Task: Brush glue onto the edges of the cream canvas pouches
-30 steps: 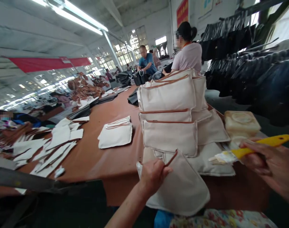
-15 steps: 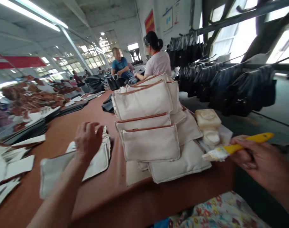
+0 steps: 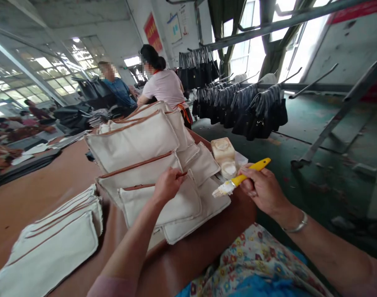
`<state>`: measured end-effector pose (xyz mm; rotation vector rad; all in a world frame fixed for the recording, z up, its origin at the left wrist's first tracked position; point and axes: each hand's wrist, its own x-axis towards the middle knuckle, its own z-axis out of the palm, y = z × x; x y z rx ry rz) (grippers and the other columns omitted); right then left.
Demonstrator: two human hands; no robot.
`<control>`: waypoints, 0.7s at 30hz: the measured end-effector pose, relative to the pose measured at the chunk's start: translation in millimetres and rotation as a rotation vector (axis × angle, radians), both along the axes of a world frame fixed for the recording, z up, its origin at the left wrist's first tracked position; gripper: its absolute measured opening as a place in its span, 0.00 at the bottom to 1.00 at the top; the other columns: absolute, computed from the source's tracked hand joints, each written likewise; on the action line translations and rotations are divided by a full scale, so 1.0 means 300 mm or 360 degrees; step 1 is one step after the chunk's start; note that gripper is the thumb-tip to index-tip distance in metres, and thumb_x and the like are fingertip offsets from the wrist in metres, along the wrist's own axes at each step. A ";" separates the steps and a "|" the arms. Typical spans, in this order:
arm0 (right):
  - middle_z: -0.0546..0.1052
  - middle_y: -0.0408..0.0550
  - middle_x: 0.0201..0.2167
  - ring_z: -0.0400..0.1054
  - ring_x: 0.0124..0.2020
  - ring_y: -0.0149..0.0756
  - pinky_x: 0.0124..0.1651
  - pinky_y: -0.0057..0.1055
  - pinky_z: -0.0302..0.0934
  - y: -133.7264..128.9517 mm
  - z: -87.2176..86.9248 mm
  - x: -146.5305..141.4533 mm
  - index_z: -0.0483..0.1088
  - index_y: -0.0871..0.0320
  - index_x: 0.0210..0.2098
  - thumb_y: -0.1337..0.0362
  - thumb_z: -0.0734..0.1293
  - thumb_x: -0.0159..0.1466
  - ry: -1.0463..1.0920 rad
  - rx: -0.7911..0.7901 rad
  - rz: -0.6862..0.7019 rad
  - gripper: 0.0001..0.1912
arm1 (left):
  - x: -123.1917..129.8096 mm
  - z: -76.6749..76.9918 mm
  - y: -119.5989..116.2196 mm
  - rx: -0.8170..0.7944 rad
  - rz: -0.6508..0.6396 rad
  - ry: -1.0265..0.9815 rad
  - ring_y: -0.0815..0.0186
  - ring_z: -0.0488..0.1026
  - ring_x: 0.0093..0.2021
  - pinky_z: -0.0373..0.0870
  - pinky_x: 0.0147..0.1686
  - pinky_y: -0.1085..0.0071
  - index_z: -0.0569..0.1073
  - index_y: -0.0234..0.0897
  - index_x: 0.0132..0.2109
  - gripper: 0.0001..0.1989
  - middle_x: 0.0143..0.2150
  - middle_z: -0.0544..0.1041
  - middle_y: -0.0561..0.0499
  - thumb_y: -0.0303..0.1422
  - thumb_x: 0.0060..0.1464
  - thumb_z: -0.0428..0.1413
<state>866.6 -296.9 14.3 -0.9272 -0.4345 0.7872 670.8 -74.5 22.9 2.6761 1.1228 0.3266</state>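
Observation:
My right hand point(image 3: 264, 189) grips a yellow-handled paintbrush point(image 3: 241, 176), its bristles coated in something white and pointing left over the pouches. With closed fingers, my left hand point(image 3: 168, 185) pinches the brown-trimmed top edge of the front cream fabric pouch point(image 3: 176, 210). That pouch leans at the front of a stepped pile of similar pouches point(image 3: 135, 142). Just beyond the brush stands an off-white plastic container point(image 3: 223, 152) with a cut opening; its contents are hard to make out. Left of my left arm lies a fanned stack of cream pouches point(image 3: 58, 243).
Everything lies on a brown-covered table point(image 3: 120, 231), whose edge runs beside my floral apron point(image 3: 253, 255). Black bags point(image 3: 253, 115) hang on a metal rack point(image 3: 333, 123) at the right. Two people work beyond the pile; dark pieces point(image 3: 24, 165) lie at the table's far left.
My left hand has moved right from the left stack to the front pouch and taken its top edge. The view has turned right. The paintbrush stays in my right hand.

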 end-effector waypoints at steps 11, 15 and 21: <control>0.63 0.36 0.13 0.54 0.16 0.27 0.21 0.27 0.50 0.155 0.037 -0.011 0.70 0.58 0.27 0.57 0.70 0.63 -0.0715 0.0099 -0.0001 0.13 | -0.056 0.108 -0.280 -0.1041 -0.0029 -0.0465 0.68 0.68 0.30 0.61 0.28 0.74 0.81 0.34 0.40 0.17 0.32 0.75 0.52 0.43 0.51 0.62; 0.63 0.36 0.16 0.55 0.17 0.28 0.22 0.28 0.51 0.132 0.053 0.004 0.71 0.58 0.30 0.57 0.68 0.66 -0.0932 0.0117 -0.0221 0.12 | -0.071 0.084 -0.296 -0.1076 -0.0034 -0.0529 0.68 0.68 0.31 0.62 0.30 0.74 0.80 0.34 0.39 0.16 0.32 0.75 0.51 0.43 0.51 0.62; 0.65 0.37 0.16 0.58 0.18 0.29 0.24 0.29 0.54 0.078 0.088 -0.004 0.71 0.58 0.29 0.57 0.67 0.66 -0.1197 0.0038 -0.0051 0.13 | -0.068 0.096 -0.337 -0.0991 -0.0112 -0.0550 0.70 0.67 0.30 0.61 0.28 0.75 0.80 0.34 0.37 0.13 0.32 0.71 0.53 0.41 0.53 0.61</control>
